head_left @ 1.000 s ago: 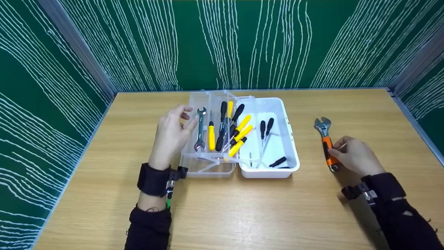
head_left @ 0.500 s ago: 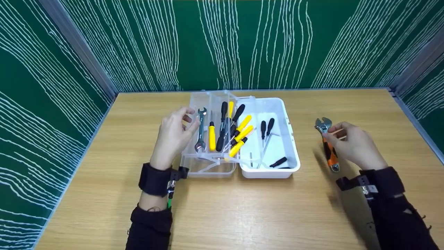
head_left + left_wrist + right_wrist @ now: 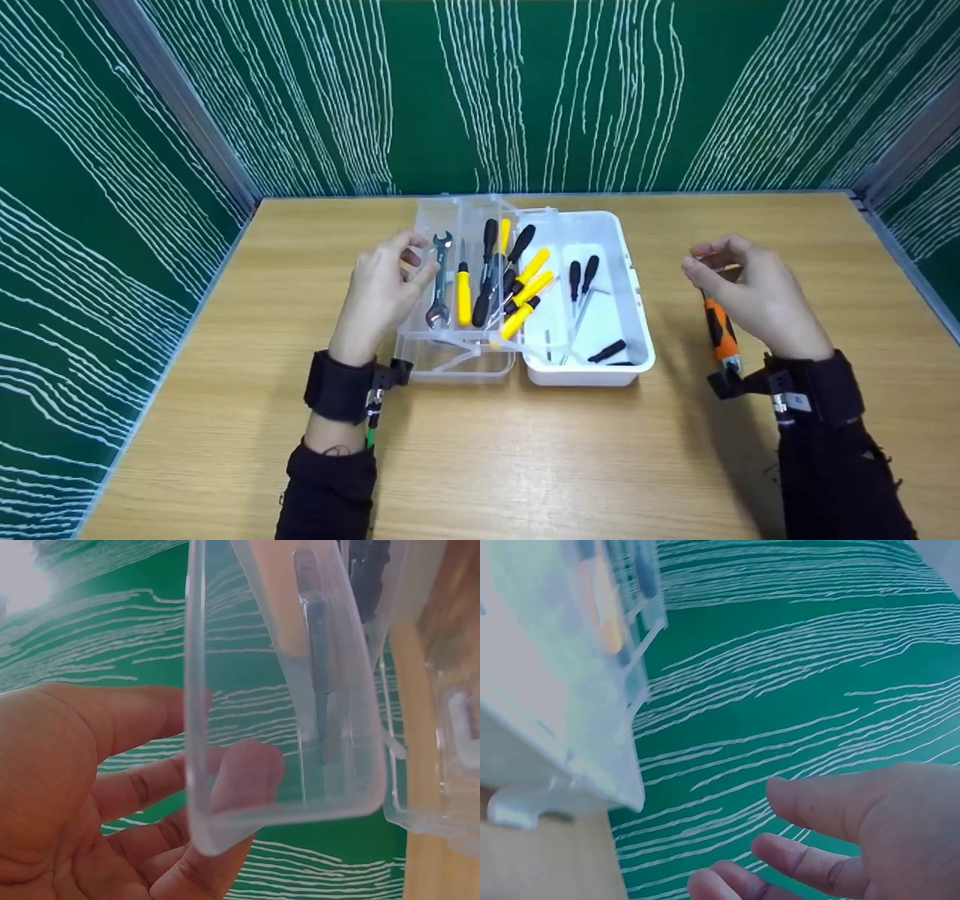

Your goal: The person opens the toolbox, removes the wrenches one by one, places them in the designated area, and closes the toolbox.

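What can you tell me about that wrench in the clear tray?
The wrench looks like metal: a slim dark shaft with a shiny forked head at each end. It lies lengthwise along the left side of the clear tray, beside a yellow screwdriver. The left hand is next to it; any contact is unclear.

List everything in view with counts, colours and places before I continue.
Walls: 3, green with white lines, back and sides
Table: 1, light wood, below
Toolbox: 1, white, mid-table
Tray: at least 1, clear, toolbox's left
Spanner: 1, silver, tray's left side
Handled tools: at least 5 yellow, several black, toolbox
Bent rod: 1, grey, toolbox
Adjustable wrench: 1, orange and black, table right, partly hidden
Wristbands: 2, black, wrists
Sleeves: 2, black, forearms
Left hand: 1, tray's left edge
Right hand: 1, by adjustable wrench
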`<state>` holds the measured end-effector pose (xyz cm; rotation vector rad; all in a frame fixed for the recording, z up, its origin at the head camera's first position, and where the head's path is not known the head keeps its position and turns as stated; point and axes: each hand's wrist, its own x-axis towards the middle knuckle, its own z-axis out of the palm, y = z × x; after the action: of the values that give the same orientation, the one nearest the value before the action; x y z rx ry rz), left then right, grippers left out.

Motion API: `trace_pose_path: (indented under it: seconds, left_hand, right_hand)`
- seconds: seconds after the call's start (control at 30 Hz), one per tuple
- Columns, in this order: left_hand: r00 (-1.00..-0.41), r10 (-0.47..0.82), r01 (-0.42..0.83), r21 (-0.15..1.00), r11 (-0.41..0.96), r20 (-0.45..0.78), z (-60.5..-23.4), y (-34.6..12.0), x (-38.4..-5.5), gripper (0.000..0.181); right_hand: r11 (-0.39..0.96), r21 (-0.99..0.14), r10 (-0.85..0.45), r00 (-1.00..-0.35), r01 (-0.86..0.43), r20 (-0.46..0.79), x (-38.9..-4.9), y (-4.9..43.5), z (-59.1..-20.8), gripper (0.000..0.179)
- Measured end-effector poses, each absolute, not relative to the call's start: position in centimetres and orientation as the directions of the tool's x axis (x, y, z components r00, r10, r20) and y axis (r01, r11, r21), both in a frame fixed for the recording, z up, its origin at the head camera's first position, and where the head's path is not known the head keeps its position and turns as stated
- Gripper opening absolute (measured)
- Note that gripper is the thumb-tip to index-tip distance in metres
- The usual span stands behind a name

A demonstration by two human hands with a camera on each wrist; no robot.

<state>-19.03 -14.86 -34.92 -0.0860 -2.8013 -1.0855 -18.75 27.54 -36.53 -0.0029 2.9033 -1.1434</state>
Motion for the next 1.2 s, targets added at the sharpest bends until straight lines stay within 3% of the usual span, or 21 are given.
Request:
trace_pose_path:
  seconds: [0.47, 1.2]
  left_hand:
    - [-0.989, 0.005, 0.105, 0.66, 0.744, 0.151, -34.8, -14.6, -18.9, 0.034]
    - [-0.987, 0.027, 0.126, 0.65, 0.749, 0.16, -34.8, -14.5, -18.8, 0.035]
  right_hand:
    - [0.629, -0.766, -0.059, -0.99, -0.134, 0.125, -17.9, 23.9, -34.4, 0.051]
    - [0.503, -0.832, -0.135, -0.972, -0.234, 0.192, -17.9, 17.9, -32.6, 0.04]
